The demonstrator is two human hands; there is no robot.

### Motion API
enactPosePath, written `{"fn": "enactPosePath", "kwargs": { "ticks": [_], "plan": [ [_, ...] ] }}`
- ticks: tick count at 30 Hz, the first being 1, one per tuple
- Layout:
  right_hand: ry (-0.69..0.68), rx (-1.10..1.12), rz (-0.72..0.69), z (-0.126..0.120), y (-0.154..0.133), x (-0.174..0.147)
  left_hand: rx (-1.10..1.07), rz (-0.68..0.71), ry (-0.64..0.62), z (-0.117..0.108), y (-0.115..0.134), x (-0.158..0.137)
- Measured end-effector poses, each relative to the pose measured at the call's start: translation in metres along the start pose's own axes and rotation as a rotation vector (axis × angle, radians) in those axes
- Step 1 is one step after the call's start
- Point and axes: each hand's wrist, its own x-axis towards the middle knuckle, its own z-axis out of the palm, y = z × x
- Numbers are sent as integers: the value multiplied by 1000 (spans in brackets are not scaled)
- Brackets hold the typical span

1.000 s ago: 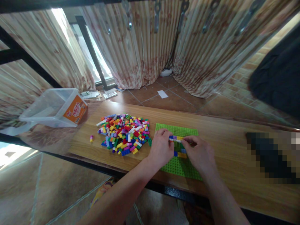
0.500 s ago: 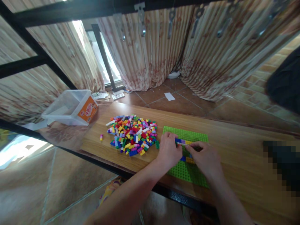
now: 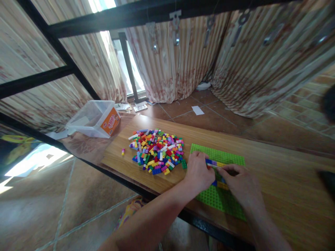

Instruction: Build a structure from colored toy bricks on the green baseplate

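Observation:
A green studded baseplate (image 3: 217,204) lies on the wooden table under both hands. On it stand toy building bricks, with a blue, purple and yellow row (image 3: 216,163) at the back and a blue and yellow row (image 3: 222,185) nearer me. My left hand (image 3: 200,172) is closed around the left end of these bricks, its fingertips partly hidden. From the right, my right hand (image 3: 242,181) reaches in with thumb and index finger pinched at the bricks. A thin whitish piece shows between the hands; what the right fingertips hold is hidden.
Left of the baseplate spreads a heap of mixed bricks (image 3: 157,150), with a small pink and yellow piece (image 3: 123,152) apart from it. A clear plastic bin (image 3: 89,120) with an orange label stands at the table's far left. A black metal bar (image 3: 125,21) crosses overhead.
The camera view has turned slightly left, so everything sits further right in the picture. Both hands stay at the same bricks on the baseplate, with little change in grip.

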Motion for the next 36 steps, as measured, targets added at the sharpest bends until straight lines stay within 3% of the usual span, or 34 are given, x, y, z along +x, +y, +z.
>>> {"fn": "enactPosePath", "kwargs": {
  "ticks": [10, 19, 31, 36],
  "plan": [
    [9, 44, -39, -2, -2, 1, 37, -50, -33, -5, 4, 5],
    [-18, 51, 39, -2, -7, 0, 51, -36, -25, -4, 3, 6],
    [13, 99, 26, 3, -7, -2, 29, -88, -53, -5, 5, 10],
    [-1, 75, 30, -1, -7, -3, 25, -43, -60, -7, 5, 8]
  ]
}}
